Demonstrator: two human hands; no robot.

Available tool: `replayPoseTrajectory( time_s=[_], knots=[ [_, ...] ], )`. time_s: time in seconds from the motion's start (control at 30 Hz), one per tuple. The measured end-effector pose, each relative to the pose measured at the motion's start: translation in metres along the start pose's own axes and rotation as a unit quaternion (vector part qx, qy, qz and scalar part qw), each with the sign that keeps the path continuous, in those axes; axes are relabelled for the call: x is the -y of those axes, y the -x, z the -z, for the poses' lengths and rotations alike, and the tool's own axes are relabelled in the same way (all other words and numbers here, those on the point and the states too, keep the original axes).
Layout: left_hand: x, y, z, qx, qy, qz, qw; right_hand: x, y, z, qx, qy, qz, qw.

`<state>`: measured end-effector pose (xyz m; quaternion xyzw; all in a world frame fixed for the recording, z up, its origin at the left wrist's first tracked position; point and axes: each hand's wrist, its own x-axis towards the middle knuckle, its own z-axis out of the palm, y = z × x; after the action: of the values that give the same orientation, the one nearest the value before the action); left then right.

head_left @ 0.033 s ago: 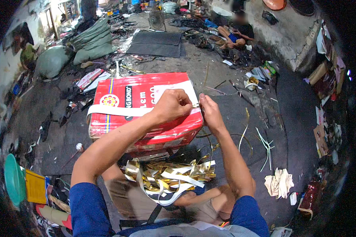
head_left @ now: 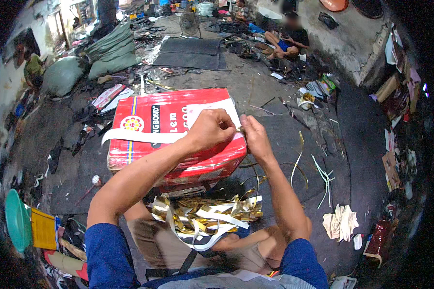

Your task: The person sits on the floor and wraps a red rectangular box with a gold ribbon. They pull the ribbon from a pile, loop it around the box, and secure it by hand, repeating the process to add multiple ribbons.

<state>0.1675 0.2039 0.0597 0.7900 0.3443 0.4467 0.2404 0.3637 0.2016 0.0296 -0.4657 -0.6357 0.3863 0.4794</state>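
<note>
A red rectangular tin (head_left: 178, 139) with a yellow stripe and a round emblem lies on its side on the floor in front of me. A white strip (head_left: 140, 137) runs across its top. My left hand (head_left: 210, 127) and my right hand (head_left: 255, 137) meet above the tin's right end. Both pinch a thin gold strip (head_left: 239, 129) between their fingertips. A heap of gold and white strips (head_left: 207, 216) rests on my lap below the tin.
Another person (head_left: 287, 38) sits at the back beside clutter. Grey-green sacks (head_left: 108, 50) and a dark mat (head_left: 193, 53) lie behind the tin. A crumpled cloth (head_left: 340, 221) and loose thin strips (head_left: 320, 176) lie at right. A green basin (head_left: 17, 219) stands at left.
</note>
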Motion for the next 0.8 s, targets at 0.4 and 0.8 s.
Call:
replayPoseTrajectory(
  time_s=[0.4,0.8],
  knots=[
    [-0.002,-0.005,-0.015,-0.04,0.028,-0.022,0.999,-0.004,0.011,0.001,0.055,-0.387,-0.179,0.903],
    [0.0,-0.009,-0.019,-0.035,0.026,0.019,0.999,0.028,-0.048,-0.003,-0.062,0.297,0.017,0.953]
  ],
)
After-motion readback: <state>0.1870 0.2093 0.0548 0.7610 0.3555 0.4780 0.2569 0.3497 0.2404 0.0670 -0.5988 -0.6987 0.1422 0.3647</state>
